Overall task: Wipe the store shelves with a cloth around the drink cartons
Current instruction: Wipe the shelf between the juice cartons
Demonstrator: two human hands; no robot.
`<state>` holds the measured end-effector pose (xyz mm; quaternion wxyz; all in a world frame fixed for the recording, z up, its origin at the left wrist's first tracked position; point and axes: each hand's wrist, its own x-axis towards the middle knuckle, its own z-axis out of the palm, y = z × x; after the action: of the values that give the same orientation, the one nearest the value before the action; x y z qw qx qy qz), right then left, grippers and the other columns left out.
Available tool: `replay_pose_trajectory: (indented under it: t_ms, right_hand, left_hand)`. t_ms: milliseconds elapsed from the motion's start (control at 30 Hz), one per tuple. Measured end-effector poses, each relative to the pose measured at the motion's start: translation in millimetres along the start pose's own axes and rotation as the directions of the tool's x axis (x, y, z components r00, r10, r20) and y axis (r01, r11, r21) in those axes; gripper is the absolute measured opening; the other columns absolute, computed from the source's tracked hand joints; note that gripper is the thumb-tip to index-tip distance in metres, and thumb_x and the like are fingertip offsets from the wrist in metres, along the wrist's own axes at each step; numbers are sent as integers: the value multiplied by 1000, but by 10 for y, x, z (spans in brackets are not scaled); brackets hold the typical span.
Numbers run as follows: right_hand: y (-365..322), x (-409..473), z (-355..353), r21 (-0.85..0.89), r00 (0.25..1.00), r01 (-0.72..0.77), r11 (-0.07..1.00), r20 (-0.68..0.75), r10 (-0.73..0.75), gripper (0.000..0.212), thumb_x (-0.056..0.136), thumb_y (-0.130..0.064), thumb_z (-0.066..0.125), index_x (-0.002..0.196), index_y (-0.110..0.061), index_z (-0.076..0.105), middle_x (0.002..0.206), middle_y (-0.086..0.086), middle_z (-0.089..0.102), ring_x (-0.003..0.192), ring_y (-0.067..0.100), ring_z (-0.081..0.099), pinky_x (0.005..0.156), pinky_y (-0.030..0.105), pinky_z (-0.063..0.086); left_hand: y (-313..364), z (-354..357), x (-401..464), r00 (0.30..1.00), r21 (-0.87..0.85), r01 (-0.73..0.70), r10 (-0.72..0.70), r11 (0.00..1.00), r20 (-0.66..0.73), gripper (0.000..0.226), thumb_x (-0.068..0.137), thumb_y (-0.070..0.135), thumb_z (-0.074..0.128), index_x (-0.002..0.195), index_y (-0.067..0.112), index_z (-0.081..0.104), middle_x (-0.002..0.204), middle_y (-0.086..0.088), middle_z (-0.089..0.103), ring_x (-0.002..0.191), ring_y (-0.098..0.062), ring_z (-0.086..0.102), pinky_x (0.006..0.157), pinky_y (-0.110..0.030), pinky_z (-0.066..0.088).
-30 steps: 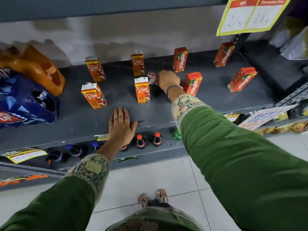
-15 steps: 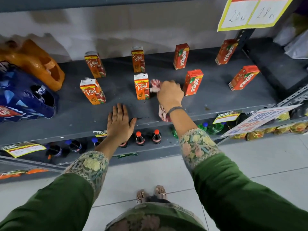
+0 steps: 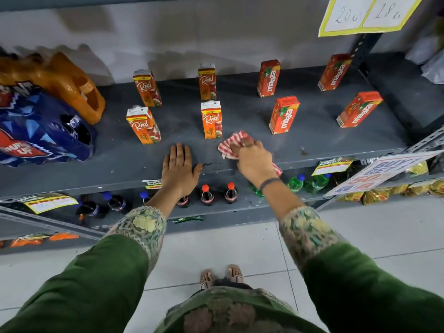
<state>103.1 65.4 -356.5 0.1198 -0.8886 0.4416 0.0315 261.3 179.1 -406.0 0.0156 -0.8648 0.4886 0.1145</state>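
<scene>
A grey metal shelf (image 3: 324,140) carries several upright drink cartons: orange Real cartons (image 3: 211,120) on the left and middle, red Maaza cartons (image 3: 284,115) on the right. My right hand (image 3: 254,161) presses a red-and-white checked cloth (image 3: 234,143) onto the shelf near its front edge, just in front of the gap between a Real carton and a Maaza carton. My left hand (image 3: 179,168) lies flat on the shelf's front edge, fingers spread, holding nothing.
Blue (image 3: 40,131) and orange (image 3: 60,80) shrink-wrapped bottle packs fill the shelf's left end. Small soda bottles (image 3: 207,194) stand on the shelf below. A yellow-edged price card (image 3: 370,13) hangs at top right, and a slanted promo sign (image 3: 382,173) sticks out at right. My feet (image 3: 222,276) stand on white tiles.
My right hand has drawn the cloth from deep between the cartons back toward the shelf's front edge. The left hand has stayed flat in place.
</scene>
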Motion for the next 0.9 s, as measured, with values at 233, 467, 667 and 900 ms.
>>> replay_pose_trajectory:
  t_ms: [233,467,667,900]
  right_hand:
    - [176,-458,-104,103,982,27,994,-190,-7,40,88,-16,51,126,-26,59,105,11,66,110,32,53,82,42,52]
    - [276,-356,-32,151,956,-227,962,-154,249,41,89,-5,47,128,-16,52,120,14,63,123,34,43,95,46,40]
    - [-247,-357,44,141,998,19,990,-54,-12,47,88,-7,47,133,-21,50,120,17,63,119,35,49,98,45,41]
    - [-396,-361,12,281,906,-218,935,-297,301,31,89,-13,49,120,-8,54,102,22,66,108,38,54,81,44,50]
  left_hand:
    - [-15,21,-1,1000,11,4,-4,1000,-9,68,98,47,14,149,6,-2,159,-15,-8,147,-28,-8,120,-41,-1]
    - [-2,-13,-16,1000,14,-4,4,1000,-9,66,99,44,16,149,4,-1,159,-16,-6,147,-29,-6,120,-41,-1]
    - [-128,-90,-77,998,-84,-58,61,995,31,64,100,37,20,148,0,0,159,-16,-7,147,-27,-7,121,-40,-1]
    - [-800,-172,-252,998,-117,23,-30,993,-60,65,100,36,22,148,-1,0,159,-17,-5,147,-28,-7,120,-42,0]
